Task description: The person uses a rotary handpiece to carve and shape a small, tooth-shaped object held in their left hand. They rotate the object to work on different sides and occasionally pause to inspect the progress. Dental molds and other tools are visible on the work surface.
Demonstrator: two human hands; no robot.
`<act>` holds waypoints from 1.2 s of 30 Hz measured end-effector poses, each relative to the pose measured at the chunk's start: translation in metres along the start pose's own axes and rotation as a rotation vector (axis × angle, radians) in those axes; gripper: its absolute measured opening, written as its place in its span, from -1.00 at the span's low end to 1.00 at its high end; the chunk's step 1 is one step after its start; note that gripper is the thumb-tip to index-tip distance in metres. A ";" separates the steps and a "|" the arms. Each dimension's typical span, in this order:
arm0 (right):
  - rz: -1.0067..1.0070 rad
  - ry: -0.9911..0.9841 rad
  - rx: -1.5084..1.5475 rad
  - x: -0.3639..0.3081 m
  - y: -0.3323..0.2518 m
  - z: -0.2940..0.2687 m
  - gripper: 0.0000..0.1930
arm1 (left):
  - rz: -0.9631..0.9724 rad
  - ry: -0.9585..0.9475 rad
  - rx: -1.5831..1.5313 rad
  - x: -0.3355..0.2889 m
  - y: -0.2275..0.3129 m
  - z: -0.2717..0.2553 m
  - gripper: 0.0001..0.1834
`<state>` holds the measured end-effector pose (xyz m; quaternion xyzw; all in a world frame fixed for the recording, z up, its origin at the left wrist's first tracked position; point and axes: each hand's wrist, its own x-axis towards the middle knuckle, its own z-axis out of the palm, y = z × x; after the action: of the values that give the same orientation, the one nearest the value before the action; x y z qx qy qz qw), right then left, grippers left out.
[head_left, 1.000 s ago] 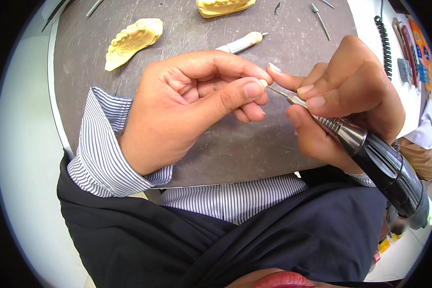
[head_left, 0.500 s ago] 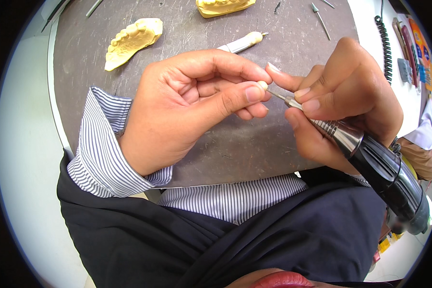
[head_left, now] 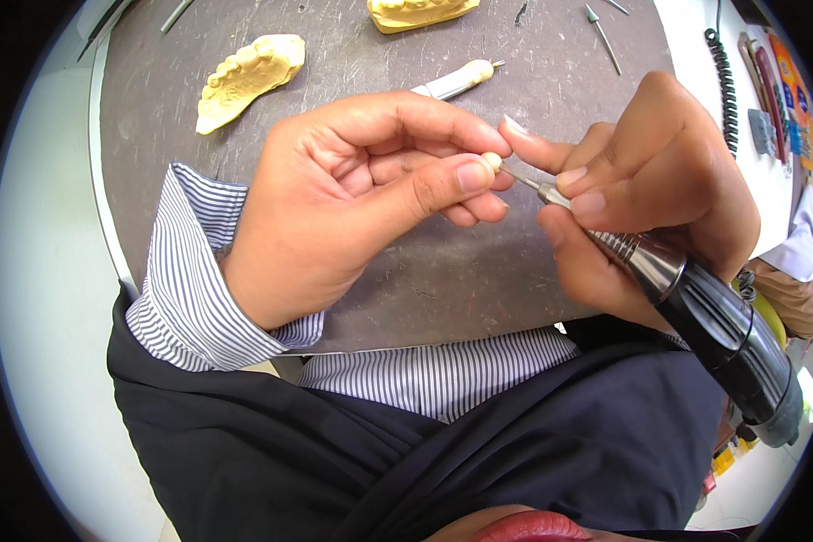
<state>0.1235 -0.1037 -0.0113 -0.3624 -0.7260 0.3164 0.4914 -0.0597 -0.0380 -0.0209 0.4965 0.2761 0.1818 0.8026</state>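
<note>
Between the thumb and forefinger of my left hand point(head_left: 352, 194) is pinched a small cream dental crown point(head_left: 491, 161), mostly covered by the fingertips. My right hand point(head_left: 655, 185) grips a black and silver rotary handpiece point(head_left: 723, 316) like a pen. Its thin metal bur point(head_left: 520, 178) points up and left, with the tip at the crown; whether it touches cannot be made out. One finger of the right hand reaches toward the left fingertips. Just beyond the left hand lies a white tool with a cream end and metal tip point(head_left: 456, 83).
On the scratched dark work board point(head_left: 425, 280) rest a yellow dental cast point(head_left: 251, 79) at the left and another yellow cast point(head_left: 422, 13) at the far edge. A grey pointed bur point(head_left: 603, 38) lies far right. A black coiled cord point(head_left: 722, 95) runs along the right side.
The handpiece's rear end has swung slightly down and left. The crown has shifted a touch to the left, and both hands keep their grips.
</note>
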 end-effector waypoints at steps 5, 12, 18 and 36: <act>-0.108 0.056 -0.008 -0.006 0.006 0.001 -0.73 | -0.002 -0.030 -0.011 0.001 0.002 0.001 -0.81; 0.062 0.054 -0.042 -0.001 -0.009 0.002 -0.72 | -0.005 -0.045 -0.004 0.001 0.000 -0.002 -0.81; 0.068 0.091 -0.005 0.002 -0.006 0.008 -0.72 | 0.009 -0.045 -0.002 -0.001 -0.002 -0.004 -0.82; 0.102 0.001 -0.146 0.009 -0.012 0.006 -0.71 | -0.010 -0.030 -0.005 -0.003 -0.001 -0.006 -0.82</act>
<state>0.1135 -0.1033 0.0007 -0.4338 -0.7276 0.2870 0.4472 -0.0659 -0.0357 -0.0233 0.4956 0.2661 0.1712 0.8089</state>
